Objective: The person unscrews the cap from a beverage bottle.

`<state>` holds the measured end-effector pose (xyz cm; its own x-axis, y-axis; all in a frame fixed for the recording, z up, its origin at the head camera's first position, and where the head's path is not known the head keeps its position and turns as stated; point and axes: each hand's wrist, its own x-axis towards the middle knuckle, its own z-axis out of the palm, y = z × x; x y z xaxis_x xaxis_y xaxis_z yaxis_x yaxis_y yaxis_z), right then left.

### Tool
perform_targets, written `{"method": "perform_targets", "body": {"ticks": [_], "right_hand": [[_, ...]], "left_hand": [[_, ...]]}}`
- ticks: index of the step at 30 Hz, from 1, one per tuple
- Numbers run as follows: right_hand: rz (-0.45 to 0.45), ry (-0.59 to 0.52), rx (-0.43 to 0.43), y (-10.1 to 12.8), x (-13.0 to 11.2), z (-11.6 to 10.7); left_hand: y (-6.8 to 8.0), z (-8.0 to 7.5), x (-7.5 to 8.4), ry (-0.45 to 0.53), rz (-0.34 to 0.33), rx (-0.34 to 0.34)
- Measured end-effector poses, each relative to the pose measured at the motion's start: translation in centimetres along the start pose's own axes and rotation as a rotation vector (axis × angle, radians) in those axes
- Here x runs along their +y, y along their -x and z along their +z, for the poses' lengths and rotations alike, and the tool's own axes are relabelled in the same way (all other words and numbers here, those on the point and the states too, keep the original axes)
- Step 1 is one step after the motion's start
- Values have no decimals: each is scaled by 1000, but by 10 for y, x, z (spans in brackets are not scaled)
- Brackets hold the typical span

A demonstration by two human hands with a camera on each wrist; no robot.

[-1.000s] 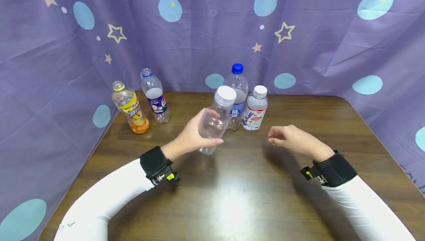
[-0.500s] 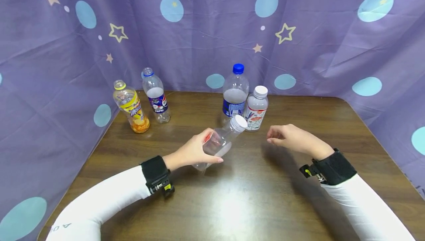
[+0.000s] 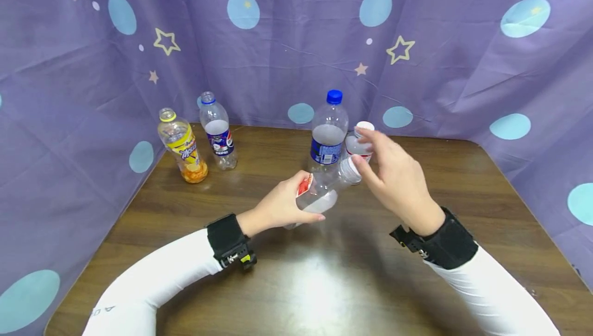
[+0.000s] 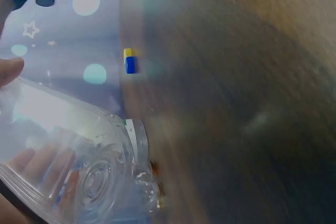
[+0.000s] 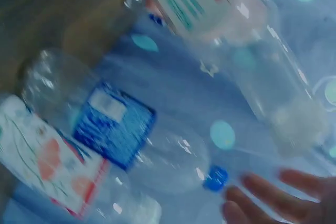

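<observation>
Cloth (image 3: 278,42) hangs behind, purple and soft, with stars and dots. The worktop (image 3: 324,284) is brown, shiny wood. Four plastic bottles stand at the back; the tallest has a blue cap (image 3: 334,96). The left hand (image 3: 282,206) has its grip wrapped round a clear bottle (image 3: 319,197), tipped over above the worktop. The right hand (image 3: 394,176) reaches its white cap (image 3: 348,170) with loose fingers. The cap looks still on, so opening is just starting.
</observation>
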<state>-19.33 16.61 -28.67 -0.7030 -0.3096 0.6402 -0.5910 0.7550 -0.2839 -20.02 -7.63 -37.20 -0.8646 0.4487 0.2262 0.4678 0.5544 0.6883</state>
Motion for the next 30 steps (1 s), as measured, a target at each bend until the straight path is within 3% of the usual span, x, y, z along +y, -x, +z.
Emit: {"method": "perform_targets", "body": {"ticks": [3,7,11,14,17,21,25,30], "right_hand": [[64,142,-117,6,-3,12],[176,195,-206,9,-3,21],[248,171,-228,9,-4,24],[257,141,-191,8,-4,26],[218,85,-126,7,-2,27],[92,-27,-53,8,4,29],[-31,-113,-17,11,12,34],[-97,-183,18,13,20,38]], "left_hand": [[0,3,2,-2,-5,-14],[1,8,1,-23,-39,-36],[3,12,0,-34,-53,-54],[3,13,0,-20,-46,-52],[3,14,2,-1,-35,-45],[3,13,3,-3,-17,-44],[3,12,0,-39,6,-50],[0,8,-2,-53,31,-80]]}}
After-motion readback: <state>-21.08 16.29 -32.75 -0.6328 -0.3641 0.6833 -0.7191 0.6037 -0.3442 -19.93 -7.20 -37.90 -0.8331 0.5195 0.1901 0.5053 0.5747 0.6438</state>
